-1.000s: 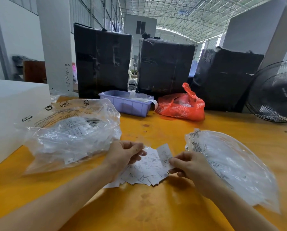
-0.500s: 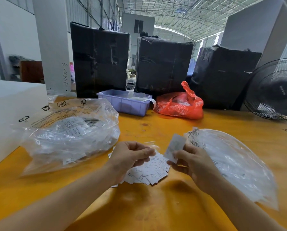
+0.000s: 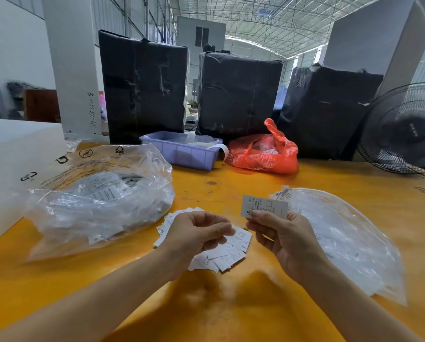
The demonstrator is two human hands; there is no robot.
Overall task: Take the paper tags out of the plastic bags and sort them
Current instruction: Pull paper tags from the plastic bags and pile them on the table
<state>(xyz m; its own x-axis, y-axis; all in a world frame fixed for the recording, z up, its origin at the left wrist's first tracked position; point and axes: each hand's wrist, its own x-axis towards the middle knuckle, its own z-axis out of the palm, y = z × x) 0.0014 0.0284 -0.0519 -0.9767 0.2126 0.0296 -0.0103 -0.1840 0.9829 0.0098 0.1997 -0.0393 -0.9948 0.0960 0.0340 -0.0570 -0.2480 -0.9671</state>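
A white paper tag (image 3: 264, 208) marked XL is pinched upright between thumb and fingers of my right hand (image 3: 286, 243). My left hand (image 3: 194, 234) hovers with curled fingers, thumb against forefinger, over a loose pile of paper tags (image 3: 233, 253) on the orange table (image 3: 231, 191); I see nothing between its fingers. A large crumpled clear plastic bag (image 3: 103, 201) with tags inside lies to the left. Another clear plastic bag (image 3: 344, 240), flatter, lies to the right behind my right hand.
At the back of the table stand a purple plastic bin (image 3: 182, 155) and a red plastic bag (image 3: 263, 156). Behind them rise three black-wrapped bundles (image 3: 145, 87). A black fan (image 3: 406, 129) is at the right, a white box (image 3: 9, 156) at the left.
My right hand lifted one tag from the pile and turned it upright, its face toward me. My left hand rose slightly off the pile.
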